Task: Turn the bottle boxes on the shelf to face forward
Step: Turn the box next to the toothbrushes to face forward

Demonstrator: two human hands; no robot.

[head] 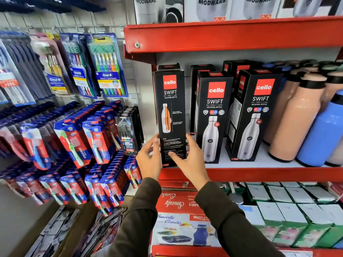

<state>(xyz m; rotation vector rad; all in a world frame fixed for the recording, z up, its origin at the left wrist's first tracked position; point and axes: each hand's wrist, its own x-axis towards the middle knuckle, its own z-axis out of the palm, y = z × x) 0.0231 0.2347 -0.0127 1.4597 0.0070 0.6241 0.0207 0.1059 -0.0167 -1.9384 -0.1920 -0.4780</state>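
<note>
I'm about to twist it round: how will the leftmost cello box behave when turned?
The cello box is tall on a narrow base, so it probably tips easily. Its flat, crisp faces suggest stiff card. The left hand and right hand flank its lower part, so steady it higher up.

"cello SWIFT" on black bottle boxes (169, 115), "MODWARE" on upper boxes (211, 8), "Oral-B" on toothbrush packs (106, 71)
</note>
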